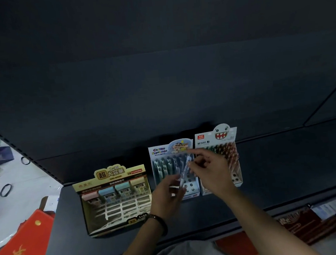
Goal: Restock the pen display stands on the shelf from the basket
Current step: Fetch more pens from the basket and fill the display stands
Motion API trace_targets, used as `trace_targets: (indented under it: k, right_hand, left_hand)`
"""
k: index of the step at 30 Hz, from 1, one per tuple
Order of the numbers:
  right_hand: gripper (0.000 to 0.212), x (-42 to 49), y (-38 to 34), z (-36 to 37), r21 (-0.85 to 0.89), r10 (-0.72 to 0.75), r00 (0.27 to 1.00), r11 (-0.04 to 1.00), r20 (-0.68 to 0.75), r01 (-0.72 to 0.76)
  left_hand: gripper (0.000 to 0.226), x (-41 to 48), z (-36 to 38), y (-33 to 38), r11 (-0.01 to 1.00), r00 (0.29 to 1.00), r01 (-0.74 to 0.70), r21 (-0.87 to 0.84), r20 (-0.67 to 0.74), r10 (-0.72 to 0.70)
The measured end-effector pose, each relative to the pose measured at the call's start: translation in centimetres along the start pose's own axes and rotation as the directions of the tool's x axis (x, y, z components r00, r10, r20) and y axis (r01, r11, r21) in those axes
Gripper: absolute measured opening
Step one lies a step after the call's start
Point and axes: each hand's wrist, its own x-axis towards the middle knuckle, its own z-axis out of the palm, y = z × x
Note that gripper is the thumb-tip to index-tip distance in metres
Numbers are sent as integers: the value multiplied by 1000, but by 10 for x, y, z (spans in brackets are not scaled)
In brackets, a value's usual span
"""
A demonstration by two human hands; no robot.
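Three display stands sit on the dark shelf (267, 180). The middle one, a blue-and-white cartoon pen stand (161, 154), holds several pens in its back rows and shows open holes in front. Over that stand, my left hand (168, 193) grips the lower end of a slim clear pen (183, 171). My right hand (208, 170) pinches the same pen higher up, with the forefinger stretched left. Right of it stands a white monster-face pen stand (224, 137), partly hidden by my right hand. No basket is in view.
A yellow cardboard display box (116, 197) with pastel boxes along its back row stands at the left of the shelf. Red packaging (22, 249) with gold characters lies lower left. More red goods (311, 222) sit on the shelf below at right.
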Motion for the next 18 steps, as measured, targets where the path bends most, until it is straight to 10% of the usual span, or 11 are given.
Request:
trace_targets:
  k: [6, 18]
  right_hand:
    - [32, 9, 10, 4, -372, -192, 952, 924, -239, 92]
    - [26, 12, 35, 28, -526, -224, 968, 840, -110, 134]
  left_hand:
    - [67, -10, 17, -4, 694, 967, -129, 708, 245, -70]
    - [76, -12, 23, -14, 669, 929, -133, 731, 326, -173]
